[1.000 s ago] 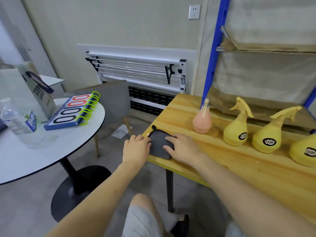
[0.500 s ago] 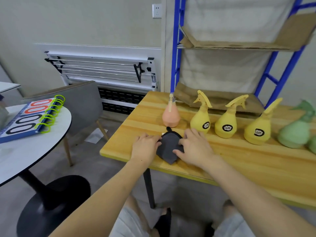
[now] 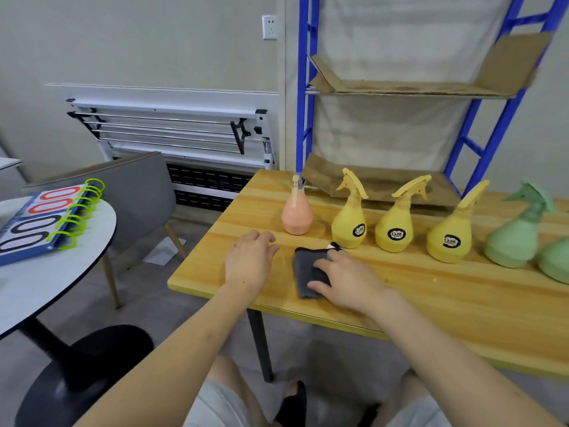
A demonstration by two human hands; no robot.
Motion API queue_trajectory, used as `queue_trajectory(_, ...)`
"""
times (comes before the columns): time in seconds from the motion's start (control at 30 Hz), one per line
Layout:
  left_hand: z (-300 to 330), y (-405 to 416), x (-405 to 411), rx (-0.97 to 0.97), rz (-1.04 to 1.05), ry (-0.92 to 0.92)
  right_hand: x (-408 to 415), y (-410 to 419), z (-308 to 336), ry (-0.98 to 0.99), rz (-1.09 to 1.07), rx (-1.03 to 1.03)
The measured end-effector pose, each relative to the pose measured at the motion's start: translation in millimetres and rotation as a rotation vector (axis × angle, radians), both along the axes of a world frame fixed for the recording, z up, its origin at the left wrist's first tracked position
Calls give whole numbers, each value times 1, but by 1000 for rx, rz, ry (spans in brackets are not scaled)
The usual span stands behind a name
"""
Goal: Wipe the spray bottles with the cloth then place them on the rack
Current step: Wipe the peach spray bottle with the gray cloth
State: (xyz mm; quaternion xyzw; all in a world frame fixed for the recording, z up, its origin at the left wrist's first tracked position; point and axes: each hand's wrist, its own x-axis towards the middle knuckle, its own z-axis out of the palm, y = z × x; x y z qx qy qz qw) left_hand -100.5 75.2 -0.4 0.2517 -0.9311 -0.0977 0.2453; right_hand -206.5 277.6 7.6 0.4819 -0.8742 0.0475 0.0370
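Note:
A dark grey cloth (image 3: 304,272) lies folded near the front left of the wooden table (image 3: 431,291). My right hand (image 3: 348,282) covers its right part, thumb and fingers curled onto the fabric. My left hand (image 3: 251,263) rests on the tabletop just left of the cloth, apart from it, fingers relaxed. Behind stand a pink spray bottle (image 3: 297,215), three yellow ones (image 3: 349,226) (image 3: 395,231) (image 3: 451,241) and two green ones (image 3: 517,241) (image 3: 557,263). The blue rack (image 3: 308,118) rises behind them, with cardboard-lined shelves (image 3: 400,87).
A round white table (image 3: 46,272) with a flip scoreboard (image 3: 40,220) stands at the left. A grey chair (image 3: 132,192) sits between the two tables. A folded white drying rack (image 3: 172,134) leans on the wall.
My left hand has come off the cloth and sits left of it. My right hand stays on the cloth. The view has swung right, showing more bottles and the rack.

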Motion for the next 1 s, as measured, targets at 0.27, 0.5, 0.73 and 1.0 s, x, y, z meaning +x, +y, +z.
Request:
queue_trajectory(0.27,27,1,-18,41,-9,72,-15,-12,-5,-90,84,-45)
queue_trajectory(0.5,52,-7,-42,160,-5,192,-18,-28,-12,-78,18,-183)
queue_trajectory(0.73,77,-21,-73,302,-42,292,-28,-26,3,-63,-144,-567)
queue_trajectory(1.0,94,-12,-110,419,-113,346,-41,-27,16,-37,-127,-670)
